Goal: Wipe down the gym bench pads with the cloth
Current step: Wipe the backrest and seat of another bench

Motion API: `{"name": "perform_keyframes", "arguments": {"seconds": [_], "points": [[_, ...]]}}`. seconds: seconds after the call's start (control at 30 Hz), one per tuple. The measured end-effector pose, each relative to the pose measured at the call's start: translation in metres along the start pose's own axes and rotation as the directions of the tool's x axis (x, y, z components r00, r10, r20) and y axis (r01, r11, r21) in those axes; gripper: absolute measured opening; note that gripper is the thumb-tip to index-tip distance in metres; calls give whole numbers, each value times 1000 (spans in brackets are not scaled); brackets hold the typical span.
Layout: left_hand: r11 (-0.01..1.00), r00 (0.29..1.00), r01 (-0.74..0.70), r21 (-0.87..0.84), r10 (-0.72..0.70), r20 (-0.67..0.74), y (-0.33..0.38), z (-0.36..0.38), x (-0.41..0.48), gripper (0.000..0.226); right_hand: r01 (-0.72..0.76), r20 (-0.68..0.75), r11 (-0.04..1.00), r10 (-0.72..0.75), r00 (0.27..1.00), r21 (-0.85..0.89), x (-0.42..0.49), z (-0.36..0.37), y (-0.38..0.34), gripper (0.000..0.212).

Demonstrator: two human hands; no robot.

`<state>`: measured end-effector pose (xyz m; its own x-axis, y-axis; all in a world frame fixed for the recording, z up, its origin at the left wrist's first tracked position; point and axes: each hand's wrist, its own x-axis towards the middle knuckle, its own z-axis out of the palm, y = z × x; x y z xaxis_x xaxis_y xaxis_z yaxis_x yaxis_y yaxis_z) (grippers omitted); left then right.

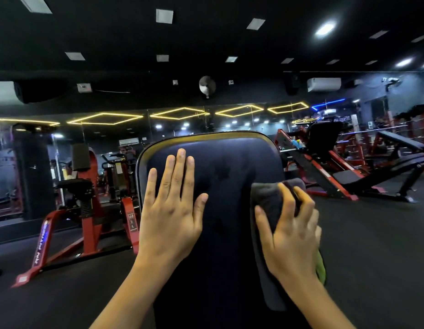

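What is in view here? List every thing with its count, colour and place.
bench pad: one, dark navy, centre, directly in front of the person
cloth: one, dark grey with a green edge, on the pad's right edge
left machine: one, red frame with black parts, on the floor left of the pad
right machine: one, red and black, on the floor right of the pad
wall fan: one, grey, high on the far wall
air conditioner: one, white, upper right wall
diamond lights: several, yellow outlines, along the far wall
left hand: one, flat on the pad, fingers straight
right hand: one, fingers curled over the cloth
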<state>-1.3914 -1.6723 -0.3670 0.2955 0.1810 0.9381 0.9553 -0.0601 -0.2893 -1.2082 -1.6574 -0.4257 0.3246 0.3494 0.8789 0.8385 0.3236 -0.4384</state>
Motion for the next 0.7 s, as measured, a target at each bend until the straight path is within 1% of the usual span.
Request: {"name": "perform_keyframes", "arguments": {"seconds": [0.07,0.17,0.2,0.23,0.27,0.33,0.37,0.4,0.43,0.47,0.5,0.53,0.57,0.6,0.63,0.67,0.7], "points": [[1000,1000,2,0,-2,1,1,-1,0,61,-19,-20,1000,19,1000,-7,20,-3,-6,55],[1000,1000,-1,13,1,11,1,-1,0,61,-157,-4,988,157,988,3,75,-7,-30,59],[1000,1000,-1,16,1,15,1,-1,0,61,-152,3,988,152,988,-13,90,-7,-41,60],[1000,1000,-2,16,2,18,0,-1,-1,62,-82,1,996,82,997,-39,97,-6,-55,60],[1000,1000,-5,14,5,19,-1,-1,0,62,43,-17,997,-44,999,-66,99,-6,-67,60],[1000,1000,-6,11,6,14,-2,-1,0,61,282,-35,954,-287,957,-101,85,-1,-76,60],[1000,1000,-8,11,8,7,-2,0,0,61,353,-26,930,-357,934,-99,72,0,-72,60],[1000,1000,-6,7,6,1,-2,0,0,61,393,-14,914,-396,918,-102,58,1,-62,59],[1000,1000,-7,0,7,-5,-1,0,-1,61,401,-9,909,-404,915,-116,48,-1,-48,59],[1000,1000,-5,-6,5,-8,-1,0,-1,61,363,-28,924,-369,929,-119,45,-3,-34,58],[1000,1000,-1,-6,1,-10,0,0,-1,61,278,-45,956,-283,958,-97,51,-7,-25,59],[1000,1000,0,-1,0,-7,1,1,0,61,148,-59,988,-151,987,-46,63,-9,-22,59],[1000,1000,-3,4,3,-5,1,1,0,61,-1,-46,1000,1,999,10,79,-11,-25,59],[1000,1000,-4,4,4,-1,1,1,0,61,-107,-23,994,108,994,19,95,-10,-34,59],[1000,1000,-6,0,6,1,1,1,0,61,-131,-2,991,131,991,-18,106,-9,-48,60],[1000,1000,-4,-8,4,3,0,1,-1,61,-64,-1,996,64,998,-67,110,-7,-64,60],[1000,1000,-4,-16,4,-1,0,0,0,61,56,-7,994,-57,998,-93,108,-6,-78,61]]}}
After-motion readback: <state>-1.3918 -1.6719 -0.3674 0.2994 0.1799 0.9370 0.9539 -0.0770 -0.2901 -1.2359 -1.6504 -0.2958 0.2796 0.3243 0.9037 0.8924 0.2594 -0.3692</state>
